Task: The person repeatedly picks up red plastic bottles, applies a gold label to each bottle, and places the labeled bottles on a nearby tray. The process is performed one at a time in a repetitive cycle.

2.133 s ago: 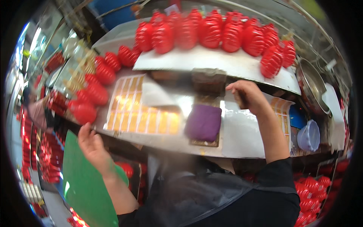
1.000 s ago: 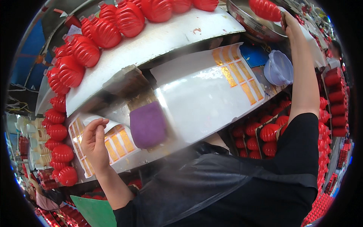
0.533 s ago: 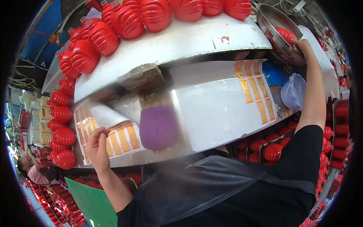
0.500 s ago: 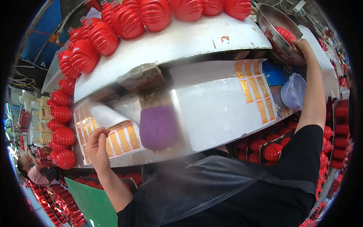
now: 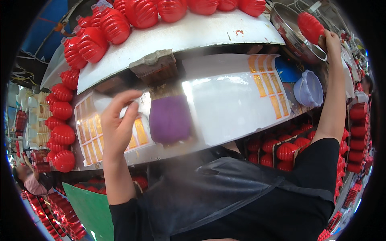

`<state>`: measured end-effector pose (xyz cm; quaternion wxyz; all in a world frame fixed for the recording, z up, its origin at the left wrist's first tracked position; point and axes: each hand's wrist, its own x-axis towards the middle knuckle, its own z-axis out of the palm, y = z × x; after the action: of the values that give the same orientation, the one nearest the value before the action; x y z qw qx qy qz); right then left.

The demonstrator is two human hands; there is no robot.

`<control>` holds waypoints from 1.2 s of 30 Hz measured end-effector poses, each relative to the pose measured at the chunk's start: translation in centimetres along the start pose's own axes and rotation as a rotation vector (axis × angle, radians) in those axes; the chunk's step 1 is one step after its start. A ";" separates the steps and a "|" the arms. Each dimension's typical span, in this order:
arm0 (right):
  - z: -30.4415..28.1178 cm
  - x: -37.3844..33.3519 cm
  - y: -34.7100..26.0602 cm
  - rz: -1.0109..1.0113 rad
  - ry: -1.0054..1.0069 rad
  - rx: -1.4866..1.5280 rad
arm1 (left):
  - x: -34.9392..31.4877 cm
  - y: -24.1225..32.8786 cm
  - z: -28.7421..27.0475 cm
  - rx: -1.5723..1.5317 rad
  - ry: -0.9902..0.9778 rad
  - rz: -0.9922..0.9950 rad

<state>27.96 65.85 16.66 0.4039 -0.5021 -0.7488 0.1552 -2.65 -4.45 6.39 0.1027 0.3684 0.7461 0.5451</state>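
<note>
Though the left hand (image 5: pixel 119 123) unclasped, one red bottle (image 5: pixel 310 28) tight in the right hand (image 5: pixel 332 43).

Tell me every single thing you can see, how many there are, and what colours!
Bench: 1, grey, middle
Pad: 1, purple, mid-bench
Block: 1, grey, behind pad
Label sheets: 2, white and gold, either side of pad
White shelf: 1, white, top
Shelf pieces: many, red, along white shelf
Side pieces: several, red, left end of bench
Held piece: 1, red, upper right
Metal bowl: 1, silver, upper right
Basket: 1, lavender, right
Green board: 1, green, lower left
Co-worker: 1, pink top, far left
Apron: 1, black, bottom
Left hand: 1, bare, above left sheet
Right hand: 1, bare, gripping held piece
</note>
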 end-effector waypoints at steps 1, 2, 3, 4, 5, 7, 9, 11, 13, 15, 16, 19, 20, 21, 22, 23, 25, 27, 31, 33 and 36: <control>-1.3 -1.1 -1.9 -0.067 -0.002 0.022 | 0.6 0.5 0.6 0.060 -0.023 0.098; -2.6 -2.6 -4.1 -0.071 -0.009 0.036 | 1.2 1.0 1.2 0.119 -0.044 0.197; -3.8 -4.4 -6.6 -0.103 -0.088 0.110 | 1.5 1.6 1.8 0.142 -0.050 0.252; -4.5 -6.8 -9.0 -0.105 -0.147 0.210 | 1.8 2.2 2.4 0.166 -0.055 0.305; -5.2 -9.4 -11.6 -0.242 -0.210 0.205 | 1.9 2.9 3.0 0.193 -0.059 0.374; -4.8 -15.2 -16.5 -0.348 -0.372 0.177 | 1.8 4.1 4.5 0.305 -0.032 0.454; -3.3 -20.6 -21.0 -0.405 -0.589 0.116 | 1.3 5.0 6.1 0.386 -0.018 0.553; -0.1 -25.9 -24.3 -0.526 -0.784 0.092 | 0.5 5.5 7.4 0.432 -0.015 0.654; 3.9 -30.1 -27.0 -0.651 -0.953 0.086 | -0.5 5.1 8.3 0.431 -0.021 0.636; 7.1 -33.3 -28.8 -0.635 -1.143 0.135 | -1.6 3.9 8.9 0.427 0.001 0.530; 8.3 -34.9 -28.9 -0.567 -1.267 0.227 | -2.2 3.1 8.8 0.419 0.034 0.447; 11.1 -38.5 -26.9 -0.259 -1.236 0.577 | -1.6 -0.3 7.3 0.191 0.061 0.260; 11.8 -38.6 -25.3 -0.254 -1.155 0.544 | -1.2 -1.4 6.6 0.048 0.050 0.092; 12.4 -38.7 -23.2 -0.250 -1.074 0.509 | -0.7 -2.2 6.2 -0.145 0.066 -0.009; 12.8 -38.6 -20.6 -0.278 -0.992 0.512 | -0.3 -3.0 6.0 -0.335 0.074 -0.152; 12.5 -38.1 -17.5 -0.286 -0.876 0.248 | 0.2 -3.5 5.9 -0.368 0.088 -0.178; 10.8 -37.1 -10.9 -0.375 -0.635 -0.094 | 1.2 -4.2 5.9 -0.435 0.105 -0.246; 9.1 -37.0 -5.7 -0.425 -0.563 -0.256 | 1.8 -4.3 6.1 -0.380 0.097 -0.231; 6.3 -41.1 -2.4 -0.520 -0.582 -0.443 | 2.5 -4.3 6.0 -0.197 0.109 -0.170; 5.0 -44.2 -3.0 -0.575 -0.629 -0.521 | 2.5 -4.5 5.8 -0.194 0.126 -0.176; 3.6 -46.2 -4.0 -0.636 -0.715 -0.489 | 1.7 -5.0 6.2 -0.322 0.162 -0.187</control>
<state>30.62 24.16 -3.79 0.0219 -0.2457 -0.9691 0.0073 -2.63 0.59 -0.03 0.1502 0.2311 0.6862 0.6732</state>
